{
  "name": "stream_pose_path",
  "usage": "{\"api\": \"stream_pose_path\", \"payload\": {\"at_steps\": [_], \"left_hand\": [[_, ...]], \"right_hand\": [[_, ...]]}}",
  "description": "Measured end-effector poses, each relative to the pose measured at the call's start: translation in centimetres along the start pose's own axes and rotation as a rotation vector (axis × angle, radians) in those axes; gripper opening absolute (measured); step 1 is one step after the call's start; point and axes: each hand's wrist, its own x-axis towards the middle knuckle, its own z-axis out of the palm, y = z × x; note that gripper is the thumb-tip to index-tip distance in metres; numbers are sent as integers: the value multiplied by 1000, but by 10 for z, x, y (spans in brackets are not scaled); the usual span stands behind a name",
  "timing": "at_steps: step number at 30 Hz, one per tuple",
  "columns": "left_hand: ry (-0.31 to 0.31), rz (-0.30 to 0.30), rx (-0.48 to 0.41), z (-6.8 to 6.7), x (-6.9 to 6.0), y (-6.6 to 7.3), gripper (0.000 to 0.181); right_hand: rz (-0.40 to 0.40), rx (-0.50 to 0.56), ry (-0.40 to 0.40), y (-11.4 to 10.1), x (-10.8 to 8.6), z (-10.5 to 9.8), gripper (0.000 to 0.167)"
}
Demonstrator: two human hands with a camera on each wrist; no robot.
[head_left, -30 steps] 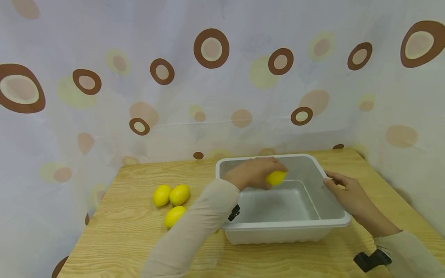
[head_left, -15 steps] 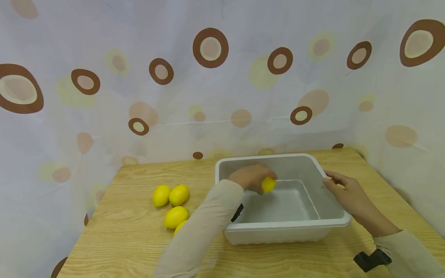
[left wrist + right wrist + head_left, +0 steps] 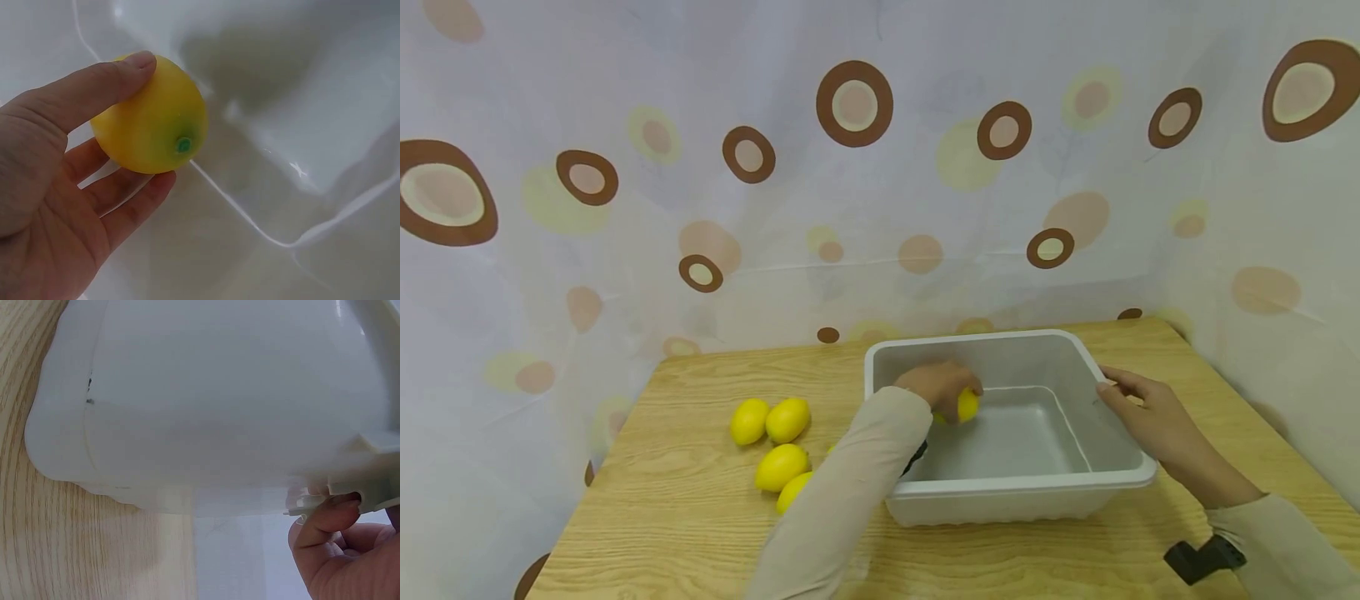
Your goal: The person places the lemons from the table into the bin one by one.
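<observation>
A yellow lemon (image 3: pixel 968 406) with a green stem end is in my left hand (image 3: pixel 940 387), inside the light grey plastic basin (image 3: pixel 1000 483). In the left wrist view the thumb lies over the lemon (image 3: pixel 150 119) and the fingers support it from below. A small yellow patch shows on the far side of the fingers in the head view; whether it is a second lemon I cannot tell. My right hand (image 3: pixel 1153 417) grips the basin's right rim. From the right wrist, curled fingers (image 3: pixel 331 519) show under that rim.
Several lemons (image 3: pixel 782 468) lie on the wooden table (image 3: pixel 662 517) left of the basin, some partly hidden by the left sleeve (image 3: pixel 850 492). A patterned curtain (image 3: pixel 887 200) hangs behind the table and along both sides.
My left hand has moved leftward and lower inside the basin, still holding the lemon. More of the lemons on the table show beside the sleeve. The right hand stays on the rim.
</observation>
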Motion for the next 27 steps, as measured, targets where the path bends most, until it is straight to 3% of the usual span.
{"api": "stream_pose_path", "payload": {"at_steps": [19,27], "left_hand": [[-37,-58,-64,6,3,0,70],[-53,-91,-92,4,0,2,65]], "right_hand": [[11,12,0,1,0,0,57],[11,10,6,0,-1,0,57]]}}
